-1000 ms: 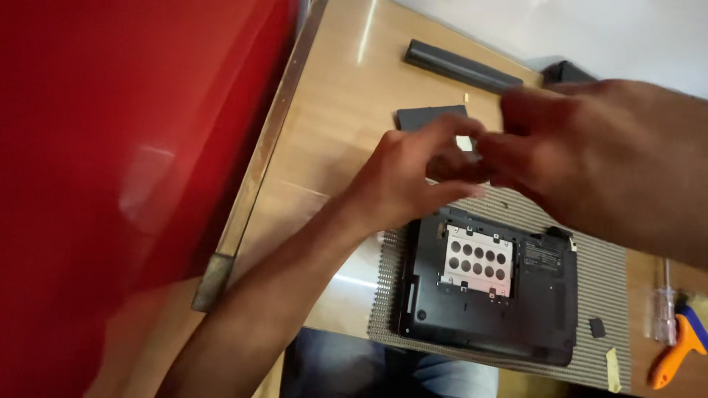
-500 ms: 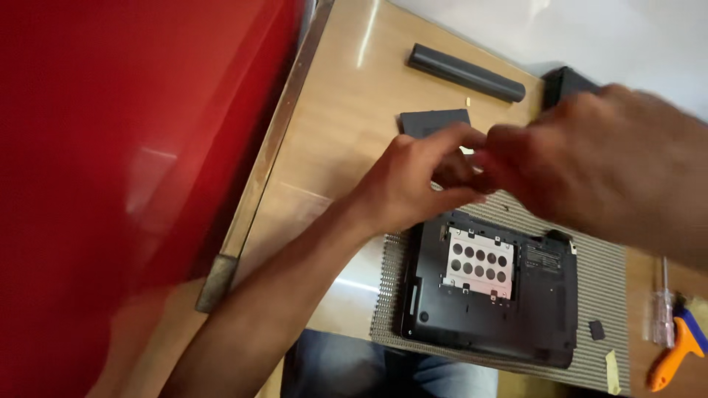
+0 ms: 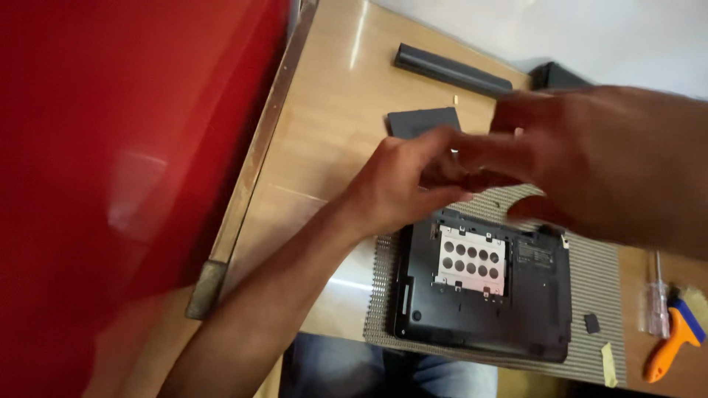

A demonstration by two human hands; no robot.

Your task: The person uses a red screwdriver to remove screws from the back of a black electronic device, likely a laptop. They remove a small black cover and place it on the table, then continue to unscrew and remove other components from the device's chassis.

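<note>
Laptop (image 3: 483,287), underside up with its metal drive caddy (image 3: 472,262) exposed, lies on a ribbed mat (image 3: 590,284) directly below both hands, long axis running left to right. Left hand (image 3: 409,180) and right hand (image 3: 590,158) meet fingertip to fingertip above its rear edge; the left sits slightly nearer the caddy. Fingers are pinched nearly closed, but whether they hold some small part cannot be told through the blur. A dark cover panel (image 3: 422,120) lies beyond the hands.
</note>
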